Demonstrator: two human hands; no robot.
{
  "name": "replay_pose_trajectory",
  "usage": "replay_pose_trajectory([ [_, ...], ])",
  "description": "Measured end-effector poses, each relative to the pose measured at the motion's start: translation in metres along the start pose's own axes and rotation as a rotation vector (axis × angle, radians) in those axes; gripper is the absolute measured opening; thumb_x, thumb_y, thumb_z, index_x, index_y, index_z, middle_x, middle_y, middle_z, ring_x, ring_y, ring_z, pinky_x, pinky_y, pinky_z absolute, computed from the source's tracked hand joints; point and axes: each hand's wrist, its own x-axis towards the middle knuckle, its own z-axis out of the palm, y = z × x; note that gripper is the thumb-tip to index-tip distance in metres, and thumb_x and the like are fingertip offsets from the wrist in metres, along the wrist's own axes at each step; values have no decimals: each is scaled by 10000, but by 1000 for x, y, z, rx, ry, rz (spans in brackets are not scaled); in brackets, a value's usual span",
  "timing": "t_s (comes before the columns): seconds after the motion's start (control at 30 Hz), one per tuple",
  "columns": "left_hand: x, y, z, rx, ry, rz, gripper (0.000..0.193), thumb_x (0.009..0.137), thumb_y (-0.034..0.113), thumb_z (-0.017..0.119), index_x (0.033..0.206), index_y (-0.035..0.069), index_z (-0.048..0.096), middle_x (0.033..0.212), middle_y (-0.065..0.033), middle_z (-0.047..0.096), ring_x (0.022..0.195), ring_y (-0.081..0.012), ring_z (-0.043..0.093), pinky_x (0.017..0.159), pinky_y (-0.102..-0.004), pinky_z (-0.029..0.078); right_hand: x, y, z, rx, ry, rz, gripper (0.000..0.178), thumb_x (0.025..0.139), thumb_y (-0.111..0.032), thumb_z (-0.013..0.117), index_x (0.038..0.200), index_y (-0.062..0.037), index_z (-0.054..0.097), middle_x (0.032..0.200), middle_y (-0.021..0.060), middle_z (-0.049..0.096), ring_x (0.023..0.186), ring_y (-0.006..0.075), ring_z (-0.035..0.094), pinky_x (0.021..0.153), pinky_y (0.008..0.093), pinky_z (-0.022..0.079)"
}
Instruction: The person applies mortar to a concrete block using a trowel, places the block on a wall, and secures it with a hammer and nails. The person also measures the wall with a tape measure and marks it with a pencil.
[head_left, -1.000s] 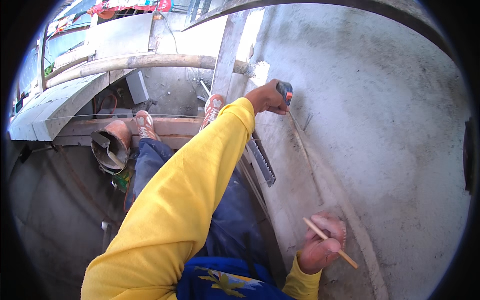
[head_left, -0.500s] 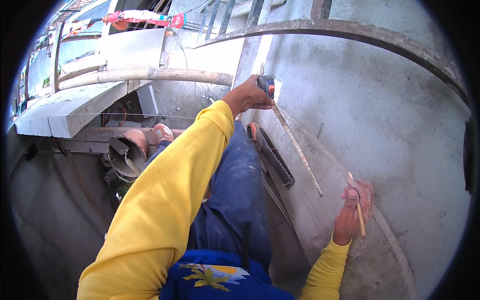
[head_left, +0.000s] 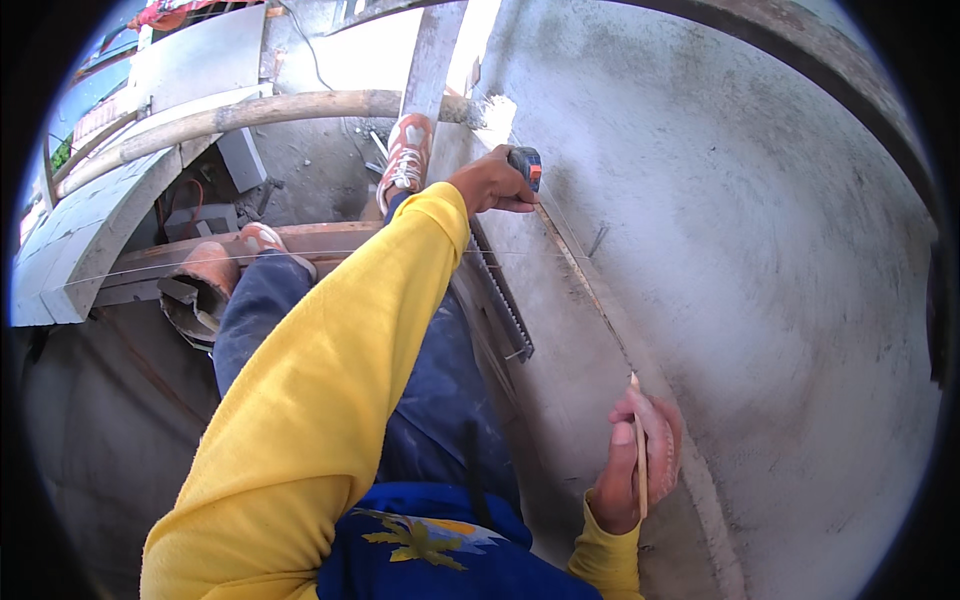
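My left hand (head_left: 490, 184) reaches forward, its fingers wrapped round a dark tape measure (head_left: 525, 166) with an orange patch. The narrow tape blade (head_left: 588, 285) runs out from it, slanting down to the right along the grey cement wall (head_left: 770, 250). At lower right, my right hand (head_left: 655, 445) is closed on a light wooden pencil (head_left: 641, 465). The pencil's tip points up, at the free end of the blade; whether they touch I cannot tell. A hand saw (head_left: 503, 300) with a dark, toothed blade leans near the wall, beside my leg.
A thin string (head_left: 330, 252) stretches across in front of me. My shoes stand near a wooden beam (head_left: 290, 237). A bucket (head_left: 195, 305) sits at left, below a block ledge (head_left: 100, 215). A bamboo pole (head_left: 270, 112) crosses behind, and a dark curved rail (head_left: 850, 80) is at upper right.
My right hand has moved left with the pencil, bringing its tip to the blade's end. The view has shifted, and one shoe now shows beyond my left forearm.
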Motion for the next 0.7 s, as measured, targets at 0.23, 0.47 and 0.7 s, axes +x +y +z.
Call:
replay_pose_trajectory([
  [0.23, 43, -6, 18, 112, 9, -26, 995, 830, -194, 716, 1651, 118, 248, 1316, -189, 614, 1036, -300, 747, 787, -375, 706, 38, 3, -24, -39, 11, 273, 357, 982, -133, 558, 1243, 25, 744, 958, 132, 671, 814, 180, 621, 700, 337, 513],
  [0.47, 66, -22, 15, 108, 27, -28, 962, 778, -200, 749, 1600, 84, 337, 1288, -177, 639, 994, -302, 761, 720, -363, 709, 59, -2, -9, -18, 9, 573, 198, 1012, -83, 584, 1110, 8, 730, 970, 103, 686, 829, 158, 628, 732, 327, 515],
  [0.7, 75, -24, 11, 184, 18, 9, 886, 737, -167, 774, 1525, 43, 428, 1250, -201, 668, 925, -281, 778, 665, -330, 698, 74, -1, -9, -41, -139, 637, 213, 1023, -129, 615, 1139, 18, 717, 1011, 132, 742, 862, 172, 669, 808, 324, 541],
])
